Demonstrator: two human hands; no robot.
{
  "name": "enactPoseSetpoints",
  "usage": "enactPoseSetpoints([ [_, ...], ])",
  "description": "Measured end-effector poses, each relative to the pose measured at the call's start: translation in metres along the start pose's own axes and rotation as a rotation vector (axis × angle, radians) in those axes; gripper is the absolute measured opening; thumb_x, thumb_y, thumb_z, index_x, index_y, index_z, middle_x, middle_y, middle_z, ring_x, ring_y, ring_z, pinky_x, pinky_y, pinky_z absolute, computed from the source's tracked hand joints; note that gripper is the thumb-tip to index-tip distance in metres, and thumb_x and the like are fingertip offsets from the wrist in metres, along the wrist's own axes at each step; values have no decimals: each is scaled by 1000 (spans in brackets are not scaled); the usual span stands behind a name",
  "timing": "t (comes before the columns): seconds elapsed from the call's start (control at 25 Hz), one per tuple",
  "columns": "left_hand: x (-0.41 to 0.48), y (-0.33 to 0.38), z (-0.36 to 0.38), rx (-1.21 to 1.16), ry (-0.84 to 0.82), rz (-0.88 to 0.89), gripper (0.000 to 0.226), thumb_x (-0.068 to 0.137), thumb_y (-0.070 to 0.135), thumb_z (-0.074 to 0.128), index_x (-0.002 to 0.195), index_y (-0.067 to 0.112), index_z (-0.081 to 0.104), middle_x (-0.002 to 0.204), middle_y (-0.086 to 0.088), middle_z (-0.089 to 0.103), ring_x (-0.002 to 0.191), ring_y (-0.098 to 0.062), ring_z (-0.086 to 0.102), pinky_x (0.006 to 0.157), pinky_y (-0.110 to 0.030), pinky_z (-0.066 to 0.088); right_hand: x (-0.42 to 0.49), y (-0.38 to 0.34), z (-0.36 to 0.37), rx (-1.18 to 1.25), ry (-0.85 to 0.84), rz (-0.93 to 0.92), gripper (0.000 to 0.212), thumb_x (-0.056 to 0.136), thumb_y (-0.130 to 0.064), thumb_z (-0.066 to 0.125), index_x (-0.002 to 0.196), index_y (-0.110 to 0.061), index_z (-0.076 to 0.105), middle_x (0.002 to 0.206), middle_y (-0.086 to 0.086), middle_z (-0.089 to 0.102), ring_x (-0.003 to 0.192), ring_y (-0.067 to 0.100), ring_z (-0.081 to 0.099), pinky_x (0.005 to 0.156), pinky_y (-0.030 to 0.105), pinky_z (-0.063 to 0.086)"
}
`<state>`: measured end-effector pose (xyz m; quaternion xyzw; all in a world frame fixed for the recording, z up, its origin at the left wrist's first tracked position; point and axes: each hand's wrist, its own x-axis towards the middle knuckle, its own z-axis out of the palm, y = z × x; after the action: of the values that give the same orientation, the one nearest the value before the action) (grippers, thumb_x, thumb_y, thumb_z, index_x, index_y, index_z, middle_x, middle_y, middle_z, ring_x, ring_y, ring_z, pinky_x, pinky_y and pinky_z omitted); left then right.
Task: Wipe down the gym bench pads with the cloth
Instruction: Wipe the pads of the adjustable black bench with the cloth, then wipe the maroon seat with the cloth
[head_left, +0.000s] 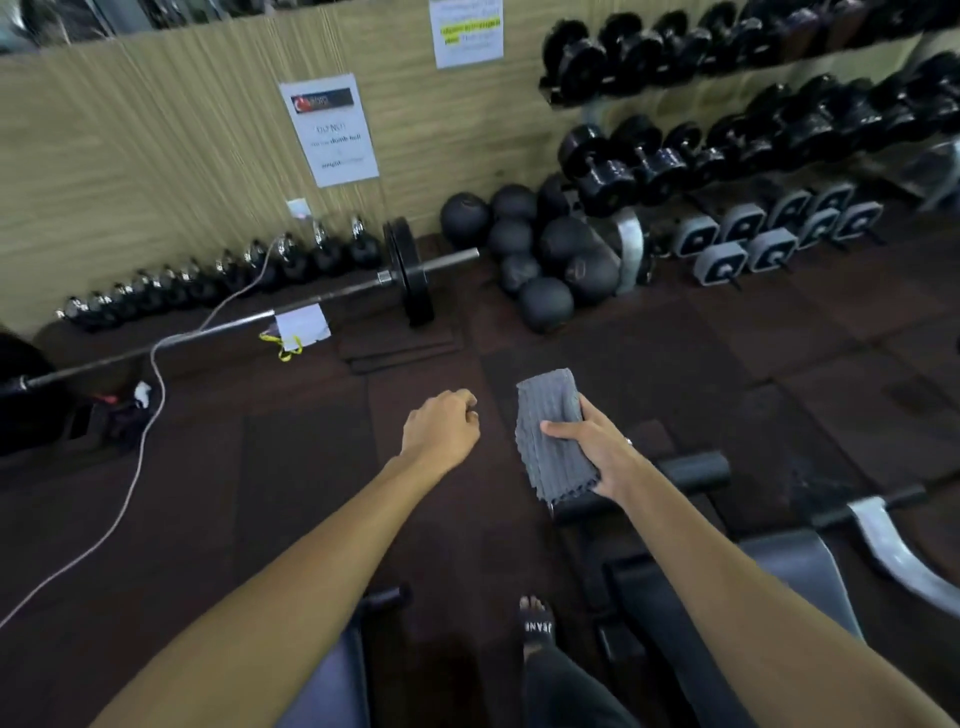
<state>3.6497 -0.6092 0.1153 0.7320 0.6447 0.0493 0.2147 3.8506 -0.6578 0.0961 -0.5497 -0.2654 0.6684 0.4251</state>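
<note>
My right hand (597, 447) grips a folded grey ribbed cloth (550, 431) and holds it in the air above the black roller pad (696, 467) at the far end of the bench. The bench's black seat pad (795, 566) lies lower right, partly hidden by my right forearm. My left hand (441, 428) hovers to the left of the cloth with its fingers curled into a loose fist and nothing in it. Another pad's edge (332, 675) shows at the bottom, between my arms.
A barbell (311, 306) with plates lies on the dark rubber floor by the wood wall. Kettlebells (218, 275), medicine balls (545, 249) and a dumbbell rack (727, 130) line the back. A white cable (150, 384) trails on the left. My sandalled foot (537, 623) stands beside the bench.
</note>
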Motion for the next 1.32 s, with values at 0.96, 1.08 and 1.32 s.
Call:
enactPoseSetpoints([
  [0.96, 626, 253, -52, 130, -238, 731, 31, 97, 26, 47, 124, 22, 62, 126, -1, 64, 115, -22, 59, 96, -39, 48, 394, -319, -148, 474, 623, -282, 45, 90, 4, 62, 129, -18, 56, 112, 12, 68, 92, 28, 70, 64, 37, 58],
  [1.08, 656, 343, -6, 185, -321, 872, 31, 96, 26, 48, 124, 23, 62, 125, -3, 64, 116, -26, 60, 96, -40, 48, 401, -324, -224, 534, 788, -311, 47, 89, 6, 62, 132, -13, 54, 112, 12, 69, 93, 26, 70, 67, 35, 58],
  [1.32, 680, 538, 81, 249, -487, 1103, 33, 96, 24, 47, 126, 23, 61, 127, -3, 63, 118, -26, 58, 100, -41, 46, 381, -339, -385, 700, 1046, -373, 45, 88, 5, 63, 128, -14, 54, 110, 12, 68, 93, 27, 68, 75, 39, 58],
])
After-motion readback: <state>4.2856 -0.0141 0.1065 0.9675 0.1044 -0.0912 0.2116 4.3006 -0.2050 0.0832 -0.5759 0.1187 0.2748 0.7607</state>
